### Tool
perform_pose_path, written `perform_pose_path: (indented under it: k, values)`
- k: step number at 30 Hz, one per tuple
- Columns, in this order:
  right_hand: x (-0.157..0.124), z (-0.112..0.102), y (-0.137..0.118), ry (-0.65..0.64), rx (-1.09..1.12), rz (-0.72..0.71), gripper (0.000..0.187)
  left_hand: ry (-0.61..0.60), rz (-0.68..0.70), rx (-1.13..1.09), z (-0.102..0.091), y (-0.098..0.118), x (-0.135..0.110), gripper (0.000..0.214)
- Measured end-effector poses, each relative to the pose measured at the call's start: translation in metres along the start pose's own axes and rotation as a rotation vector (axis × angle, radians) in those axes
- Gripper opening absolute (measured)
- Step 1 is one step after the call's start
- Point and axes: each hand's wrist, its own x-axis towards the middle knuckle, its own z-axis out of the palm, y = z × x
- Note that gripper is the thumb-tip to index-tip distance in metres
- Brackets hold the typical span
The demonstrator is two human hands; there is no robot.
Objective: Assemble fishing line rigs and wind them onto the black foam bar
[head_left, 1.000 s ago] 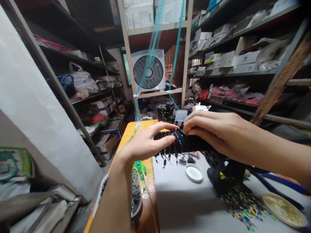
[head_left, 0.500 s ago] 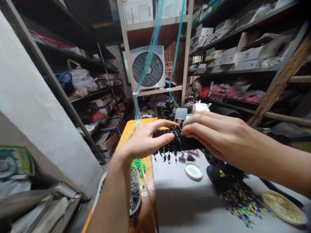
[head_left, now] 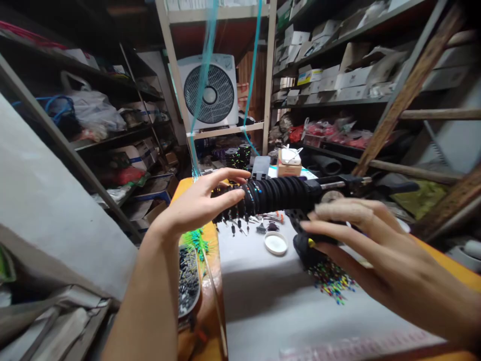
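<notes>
A horizontal rod carries a long row of black spools (head_left: 280,193), held above the table on a black stand (head_left: 306,245). My left hand (head_left: 201,203) rests its fingertips on the left end of the row, where small weights dangle on lines. My right hand (head_left: 361,240) hovers below and to the right of the spools, fingers spread, holding nothing. Teal fishing line (head_left: 205,70) hangs down from above to the table's far left corner.
A white lid (head_left: 275,243) and a pile of small coloured beads (head_left: 332,283) lie on the grey table (head_left: 263,301). A dish of dark pieces (head_left: 188,278) sits at the left edge. Shelves of boxes line both sides; a box fan (head_left: 208,93) stands behind.
My right hand has let go of the spools and dropped down to the right, fingers now apart. The view has swung right. My left hand stays on the row's left end.
</notes>
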Motion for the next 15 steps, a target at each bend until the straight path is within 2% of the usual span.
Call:
perform_pose_path:
  k: [1,3,6,9,15]
  values:
    - [-0.018,-0.004,0.000,-0.070,0.049,0.085,0.026,0.005,-0.008,0.009,0.000,0.000,0.000,0.046]
    - [-0.052,-0.009,0.000,-0.190,0.089,0.144,0.005,0.006,-0.017,0.010,0.000,0.000,0.000,0.045]
    - [-0.084,-0.004,-0.006,-0.207,0.089,0.230,0.021,0.006,-0.034,-0.002,0.001,-0.001,-0.001,0.044]
    - [-0.093,0.009,-0.016,-0.143,0.070,0.304,0.023,0.014,-0.039,-0.007,0.001,-0.002,-0.001,0.045]
    - [-0.085,0.028,-0.027,-0.083,0.146,0.404,0.023,0.029,-0.016,-0.027,0.002,-0.002,-0.002,0.044]
